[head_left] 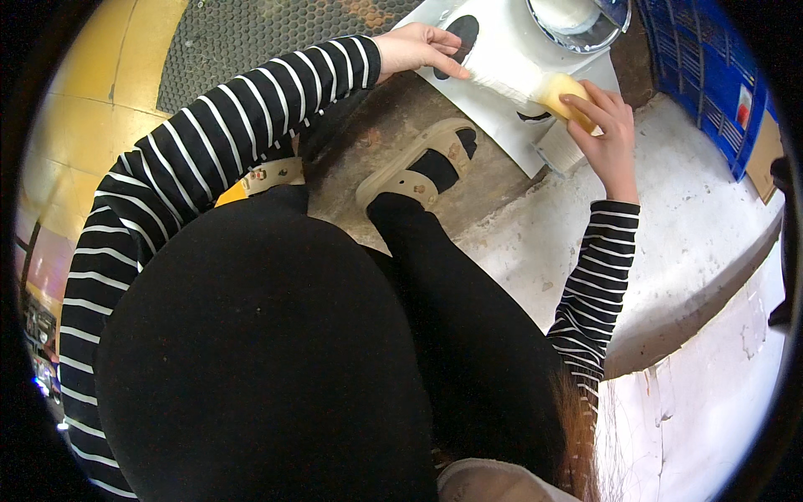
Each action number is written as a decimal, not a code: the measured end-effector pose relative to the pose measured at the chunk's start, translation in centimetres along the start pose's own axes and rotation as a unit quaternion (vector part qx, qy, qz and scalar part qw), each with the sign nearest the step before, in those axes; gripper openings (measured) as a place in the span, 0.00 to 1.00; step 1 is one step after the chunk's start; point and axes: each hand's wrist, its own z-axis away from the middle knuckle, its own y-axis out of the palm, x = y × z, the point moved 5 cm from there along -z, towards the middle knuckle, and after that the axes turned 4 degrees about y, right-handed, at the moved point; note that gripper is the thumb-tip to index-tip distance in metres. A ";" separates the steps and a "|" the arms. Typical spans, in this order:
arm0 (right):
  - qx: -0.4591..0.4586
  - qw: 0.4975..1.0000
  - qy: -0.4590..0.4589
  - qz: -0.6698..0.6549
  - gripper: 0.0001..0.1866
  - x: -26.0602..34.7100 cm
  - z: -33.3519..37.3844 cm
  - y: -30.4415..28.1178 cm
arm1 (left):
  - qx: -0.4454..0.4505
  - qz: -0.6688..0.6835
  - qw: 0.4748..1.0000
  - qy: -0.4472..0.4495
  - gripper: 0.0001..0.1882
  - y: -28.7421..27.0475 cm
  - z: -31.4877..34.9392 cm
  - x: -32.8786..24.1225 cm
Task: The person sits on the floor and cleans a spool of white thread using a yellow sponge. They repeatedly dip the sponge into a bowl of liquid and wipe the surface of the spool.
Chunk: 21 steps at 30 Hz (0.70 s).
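Observation:
My right hand (606,125) is closed round the pale yellow handle of what looks like a paintbrush (556,90). Its white, streaky end points left toward my left hand (422,48). The fingers of that hand are apart; one fingertip reaches the brush's white end, though I cannot tell whether it touches. Behind the brush is a white surface (502,42) with a black oval patch (464,38) beside my left fingers. A round metal-rimmed can (577,18) of white liquid, perhaps paint, stands beyond my right hand.
A white sheet (510,142) lies on the brown floor, with a small pale block (559,149) at its edge. My sandalled foot (427,163) is close by. At right stands a blue plastic crate (703,75); at upper left lies a dark honeycomb mat (242,50).

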 end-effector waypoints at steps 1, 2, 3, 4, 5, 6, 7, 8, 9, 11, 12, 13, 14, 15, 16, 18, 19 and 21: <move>0.036 0.998 0.041 0.030 0.20 -0.6 0.2 0.0 | 0.005 -0.004 1.000 -0.006 0.50 0.1 0.1 0.0; 0.044 0.998 0.042 0.036 0.19 -0.6 0.2 -0.3 | 0.028 -0.019 0.999 0.004 0.50 0.1 0.2 -0.2; 0.011 1.000 -0.001 0.016 0.20 0.0 -0.2 -0.7 | 0.043 -0.009 0.999 0.013 0.45 0.2 0.2 -0.3; 0.002 1.000 -0.012 0.006 0.20 0.6 -0.6 -0.8 | 0.057 -0.002 0.998 0.009 0.41 0.0 0.3 -0.4; -0.006 1.000 -0.022 -0.004 0.20 1.2 -1.1 -0.8 | 0.070 0.004 0.997 0.005 0.37 0.0 0.3 -0.4; -0.023 0.998 -0.034 -0.040 0.20 2.1 -1.8 -0.6 | 0.077 0.009 0.997 0.009 0.35 0.0 0.3 -0.5; -0.040 0.995 -0.046 -0.077 0.20 2.8 -2.5 -0.1 | 0.050 0.055 0.997 -0.012 0.37 -0.1 0.2 -0.2; -0.052 0.991 -0.065 -0.109 0.20 3.4 -3.1 0.3 | 0.015 0.102 0.994 -0.023 0.39 0.0 0.0 0.1; -0.059 0.990 -0.071 -0.109 0.20 3.6 -3.4 0.6 | -0.020 0.149 0.988 -0.033 0.41 0.1 -0.2 0.4; -0.055 0.990 -0.093 -0.095 0.20 3.8 -3.4 1.3 | -0.034 0.170 0.984 -0.031 0.37 0.1 -0.4 0.8; -0.042 0.992 -0.068 -0.100 0.20 3.2 -3.0 1.4 | -0.033 0.173 0.984 -0.032 0.36 0.2 -0.8 0.8; -0.023 0.993 -0.044 -0.103 0.20 2.4 -2.3 1.2 | -0.035 0.174 0.984 -0.032 0.35 0.2 -0.9 0.8; -0.003 0.994 -0.013 -0.107 0.21 1.5 -1.8 1.1 | -0.025 0.159 0.986 -0.036 0.34 0.3 -0.9 0.9; 0.005 0.996 -0.014 -0.087 0.21 0.8 -1.3 1.0 | -0.036 0.141 0.989 -0.038 0.33 0.0 -0.9 0.8; 0.017 0.998 -0.007 -0.067 0.21 0.2 -0.7 0.8 | -0.047 0.125 0.990 -0.040 0.32 0.0 -0.7 0.8; 0.040 0.999 0.013 -0.026 0.20 -1.1 0.0 0.5 | -0.027 0.126 0.990 -0.057 0.29 0.2 -0.6 0.6; 0.017 0.999 0.014 -0.049 0.19 -1.6 0.0 0.0 | -0.040 0.125 0.990 -0.055 0.29 0.3 -0.6 0.4; -0.012 0.994 0.042 -0.099 0.19 -2.7 -0.5 -0.7 | -0.067 0.114 0.990 -0.056 0.30 0.3 -0.5 0.1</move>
